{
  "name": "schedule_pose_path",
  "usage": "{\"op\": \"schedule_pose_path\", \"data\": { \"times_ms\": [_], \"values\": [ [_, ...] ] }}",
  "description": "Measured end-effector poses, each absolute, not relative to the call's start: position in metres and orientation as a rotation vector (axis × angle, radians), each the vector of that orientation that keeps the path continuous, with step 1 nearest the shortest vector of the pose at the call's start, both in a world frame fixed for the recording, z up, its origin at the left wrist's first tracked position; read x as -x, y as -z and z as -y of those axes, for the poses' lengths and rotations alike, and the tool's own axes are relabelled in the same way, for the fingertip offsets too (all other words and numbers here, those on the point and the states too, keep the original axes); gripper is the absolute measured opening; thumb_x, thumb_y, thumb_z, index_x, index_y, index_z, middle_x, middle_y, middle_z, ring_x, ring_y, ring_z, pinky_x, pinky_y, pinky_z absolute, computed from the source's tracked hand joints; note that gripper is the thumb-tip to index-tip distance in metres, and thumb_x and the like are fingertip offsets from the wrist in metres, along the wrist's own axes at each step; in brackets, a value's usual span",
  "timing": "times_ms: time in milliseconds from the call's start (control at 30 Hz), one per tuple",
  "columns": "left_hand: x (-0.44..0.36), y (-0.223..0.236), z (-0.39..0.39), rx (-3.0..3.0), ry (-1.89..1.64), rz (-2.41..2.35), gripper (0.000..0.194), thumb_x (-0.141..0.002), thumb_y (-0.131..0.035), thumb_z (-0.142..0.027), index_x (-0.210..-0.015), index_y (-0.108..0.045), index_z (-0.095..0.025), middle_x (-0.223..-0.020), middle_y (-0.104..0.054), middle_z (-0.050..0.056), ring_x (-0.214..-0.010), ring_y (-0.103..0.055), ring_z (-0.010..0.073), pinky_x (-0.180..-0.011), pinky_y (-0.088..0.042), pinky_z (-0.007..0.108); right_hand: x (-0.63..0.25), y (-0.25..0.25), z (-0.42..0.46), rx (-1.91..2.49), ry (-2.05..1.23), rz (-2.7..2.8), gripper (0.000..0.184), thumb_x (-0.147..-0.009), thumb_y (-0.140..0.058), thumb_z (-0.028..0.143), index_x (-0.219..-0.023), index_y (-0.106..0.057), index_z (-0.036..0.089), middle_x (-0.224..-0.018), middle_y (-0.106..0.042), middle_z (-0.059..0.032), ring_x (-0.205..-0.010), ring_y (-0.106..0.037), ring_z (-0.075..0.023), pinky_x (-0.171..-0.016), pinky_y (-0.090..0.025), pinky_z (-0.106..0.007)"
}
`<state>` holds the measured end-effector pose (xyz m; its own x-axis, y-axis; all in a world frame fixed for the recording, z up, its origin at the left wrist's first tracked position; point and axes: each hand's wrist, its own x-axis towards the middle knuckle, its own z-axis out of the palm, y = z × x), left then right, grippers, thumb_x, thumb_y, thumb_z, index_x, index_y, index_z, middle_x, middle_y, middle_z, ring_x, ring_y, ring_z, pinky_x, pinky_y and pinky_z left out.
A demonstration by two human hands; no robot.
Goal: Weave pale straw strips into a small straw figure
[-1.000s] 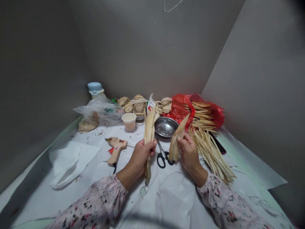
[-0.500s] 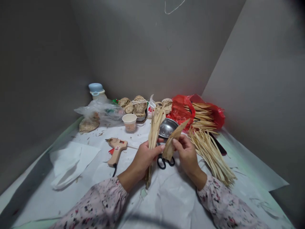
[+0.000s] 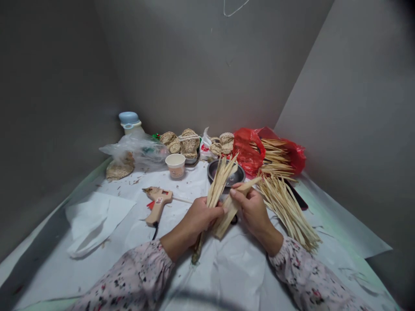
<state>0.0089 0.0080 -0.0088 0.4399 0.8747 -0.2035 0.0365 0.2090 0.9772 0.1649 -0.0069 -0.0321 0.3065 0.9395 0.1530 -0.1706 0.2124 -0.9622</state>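
Note:
My left hand (image 3: 202, 216) is closed around a bundle of pale dried husk strips (image 3: 223, 175), whose darker tied-looking end sticks out below the fist. Between the thumb and fingers of my right hand (image 3: 254, 211) is a single wide dried husk (image 3: 228, 216), slanting down towards the left hand. The left thumb comes close to this husk; whether it touches cannot be made out. Black-handled scissors (image 3: 234, 220) lie beneath, mostly covered by the husk. Just beyond the hands stands a metal bowl (image 3: 238, 176).
A glue gun (image 3: 158, 205) lies at left, near a paper cup (image 3: 175, 165). Woven pieces (image 3: 189, 144) line the back. At right are a red plastic bag (image 3: 248, 151) with husks inside, a heap of strips (image 3: 292, 211) and a dark flat object (image 3: 298, 198).
The single husk has turned, its lower end swinging down and left across the scissors. The bundle's top has tipped to the right, uncovering more of the bowl.

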Motion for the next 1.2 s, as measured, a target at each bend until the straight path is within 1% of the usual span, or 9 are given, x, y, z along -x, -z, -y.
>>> {"op": "schedule_pose_path", "data": {
  "times_ms": [133,233,367,433,533,633,733,833,1200],
  "values": [
    [-0.008,0.007,-0.007,-1.182,-0.706,-0.936,0.018,-0.063,-0.072,-0.027,-0.065,-0.057,-0.016,-0.049,-0.043,-0.005,-0.044,-0.033,0.0081,-0.043,-0.021,0.022,-0.177,0.032,-0.002,0.940,-0.854,0.721,0.027,-0.073,-0.075,0.036,-0.090,-0.062,0.020,-0.079,-0.061,0.0012,-0.068,-0.056,-0.0129,-0.066,-0.045,-0.026],
    [-0.006,0.007,-0.008,-1.111,-0.718,-0.909,0.017,-0.065,-0.070,-0.025,-0.063,-0.055,-0.016,-0.046,-0.038,-0.007,-0.041,-0.029,0.0063,-0.041,-0.020,0.021,-0.185,0.026,-0.006,0.921,-0.758,0.624,0.024,-0.074,-0.073,0.034,-0.091,-0.061,0.021,-0.079,-0.058,0.0026,-0.065,-0.052,-0.0102,-0.059,-0.042,-0.022],
    [-0.006,0.012,-0.013,-0.940,-0.813,-0.825,0.025,-0.066,-0.071,-0.024,-0.058,-0.049,-0.017,-0.044,-0.033,-0.008,-0.038,-0.023,0.0034,-0.039,-0.018,0.018,-0.194,0.020,-0.008,0.924,-0.665,0.532,0.019,-0.079,-0.067,0.037,-0.089,-0.058,0.023,-0.079,-0.058,0.0023,-0.064,-0.054,-0.0105,-0.055,-0.042,-0.021],
    [-0.006,0.013,-0.016,-0.866,-0.863,-0.781,0.029,-0.065,-0.073,-0.024,-0.057,-0.047,-0.016,-0.046,-0.032,-0.009,-0.038,-0.024,0.0022,-0.038,-0.018,0.016,-0.194,0.020,-0.006,0.928,-0.725,0.593,0.022,-0.080,-0.064,0.043,-0.089,-0.059,0.022,-0.079,-0.060,0.0007,-0.063,-0.055,-0.0115,-0.053,-0.042,-0.022],
    [-0.007,0.013,-0.016,-0.834,-0.897,-0.761,0.024,-0.064,-0.076,-0.024,-0.062,-0.053,-0.014,-0.047,-0.037,-0.007,-0.040,-0.030,0.0027,-0.039,-0.023,0.015,-0.181,0.023,0.001,0.995,-1.010,0.937,0.033,-0.080,-0.064,0.051,-0.090,-0.064,0.020,-0.076,-0.063,-0.0022,-0.064,-0.059,-0.0148,-0.054,-0.045,-0.024],
    [-0.007,0.011,-0.014,-0.864,-0.926,-0.785,0.022,-0.063,-0.077,-0.024,-0.072,-0.061,-0.012,-0.051,-0.047,-0.004,-0.044,-0.039,0.0051,-0.043,-0.030,0.017,-0.163,0.027,0.010,1.012,-1.183,1.282,0.033,-0.076,-0.070,0.048,-0.094,-0.067,0.020,-0.078,-0.065,-0.0019,-0.069,-0.060,-0.0175,-0.063,-0.047,-0.028],
    [-0.007,0.010,-0.013,-0.907,-0.953,-0.838,0.023,-0.063,-0.077,-0.026,-0.071,-0.061,-0.012,-0.052,-0.051,-0.003,-0.046,-0.043,0.0065,-0.045,-0.032,0.018,-0.157,0.032,0.013,1.083,-1.083,1.384,0.026,-0.080,-0.066,0.045,-0.084,-0.067,0.020,-0.071,-0.062,0.0002,-0.065,-0.056,-0.0156,-0.061,-0.044,-0.026],
    [-0.006,0.011,-0.014,-0.992,-0.979,-0.906,0.021,-0.067,-0.074,-0.026,-0.070,-0.059,-0.012,-0.051,-0.051,-0.002,-0.046,-0.043,0.0072,-0.045,-0.031,0.019,-0.163,0.035,0.011,1.192,-0.949,1.393,0.028,-0.084,-0.061,0.045,-0.076,-0.065,0.018,-0.064,-0.056,0.0015,-0.058,-0.048,-0.0133,-0.055,-0.038,-0.025],
    [-0.005,0.015,-0.019,-1.038,-1.066,-1.000,0.023,-0.067,-0.071,-0.022,-0.085,-0.059,-0.013,-0.054,-0.049,-0.005,-0.046,-0.042,0.0070,-0.045,-0.029,0.018,-0.167,0.037,0.007,1.149,-0.925,1.192,0.031,-0.088,-0.054,0.049,-0.077,-0.060,0.020,-0.071,-0.056,0.0008,-0.064,-0.048,-0.0146,-0.059,-0.040,-0.025]
  ]
}}
